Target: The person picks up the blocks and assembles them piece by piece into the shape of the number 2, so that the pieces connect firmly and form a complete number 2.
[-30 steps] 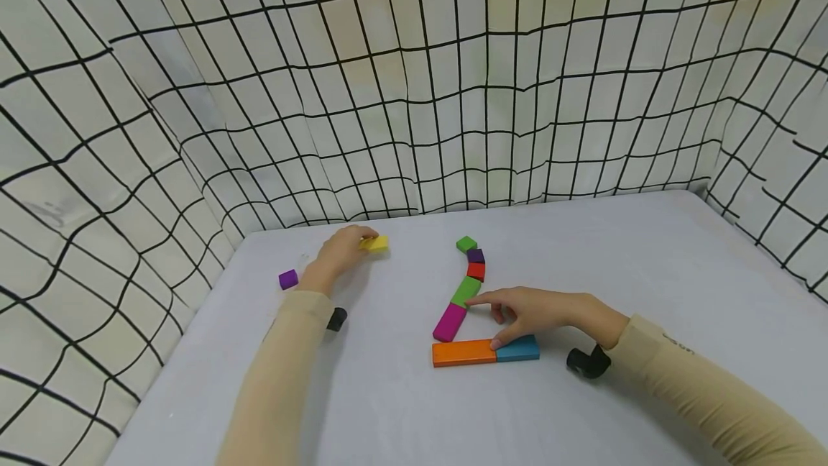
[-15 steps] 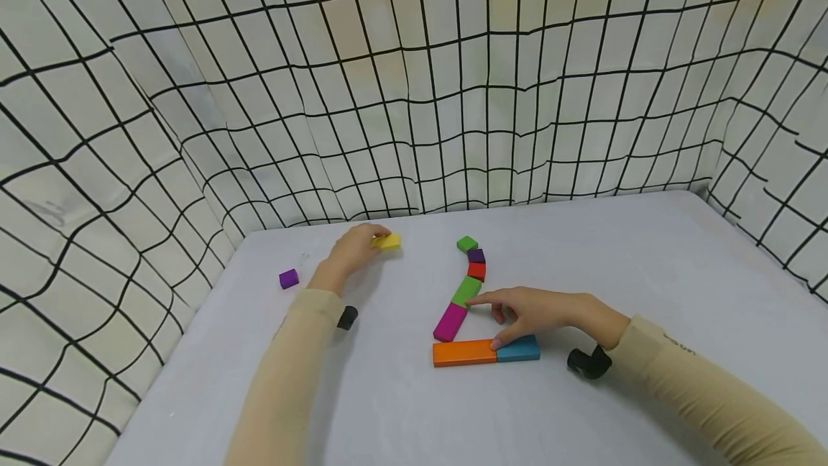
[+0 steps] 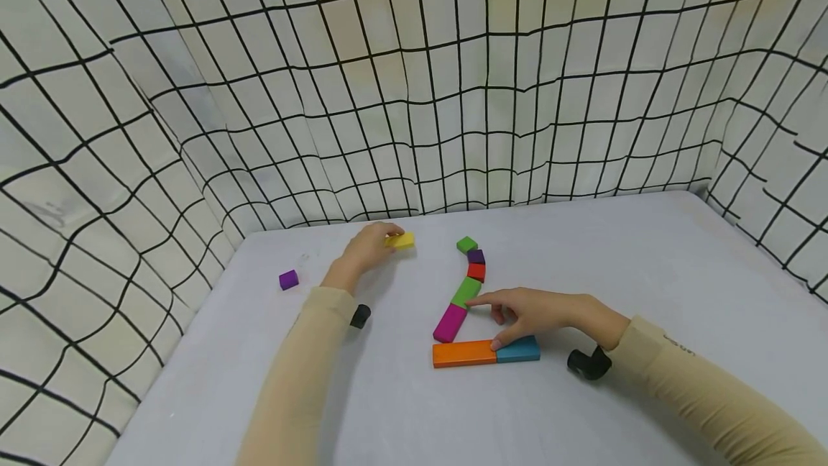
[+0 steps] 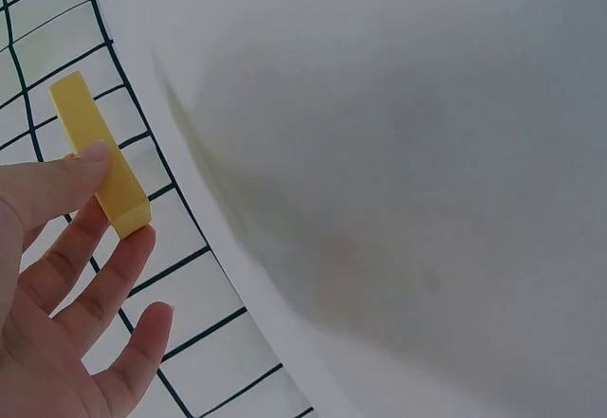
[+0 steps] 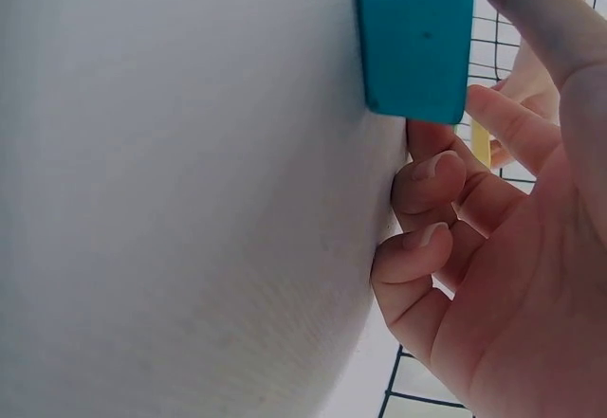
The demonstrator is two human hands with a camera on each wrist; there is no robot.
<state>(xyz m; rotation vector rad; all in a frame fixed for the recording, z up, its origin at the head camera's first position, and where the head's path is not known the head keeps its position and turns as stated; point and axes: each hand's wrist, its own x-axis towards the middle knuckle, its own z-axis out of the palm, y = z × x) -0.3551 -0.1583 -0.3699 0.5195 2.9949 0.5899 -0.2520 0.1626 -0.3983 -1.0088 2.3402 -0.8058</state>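
Observation:
My left hand [image 3: 369, 247] pinches a yellow block [image 3: 402, 241] between thumb and fingers above the far part of the table; the left wrist view shows the thumb flat on the long yellow block [image 4: 100, 153]. My right hand [image 3: 533, 310] rests among the laid-out blocks. Its straight index finger touches the long green block [image 3: 466, 291], and its thumb lies on the orange block [image 3: 462, 354] near the joint with the blue block [image 3: 520, 349]. The other right fingers are bent against the table, holding nothing. A magenta block [image 3: 449, 323] adjoins the long green one.
Beyond the long green block, a red block [image 3: 476, 272], a dark purple block [image 3: 476, 257] and a small green block [image 3: 466, 244] continue the curved row. A purple block [image 3: 288, 280] lies alone at left. Black-gridded white cloth [image 3: 414, 92] walls the white table [image 3: 401, 408].
My left hand has carried the yellow block steadily to the right, nearer the far end of the curved row. The right hand and the laid-out blocks have stayed in place.

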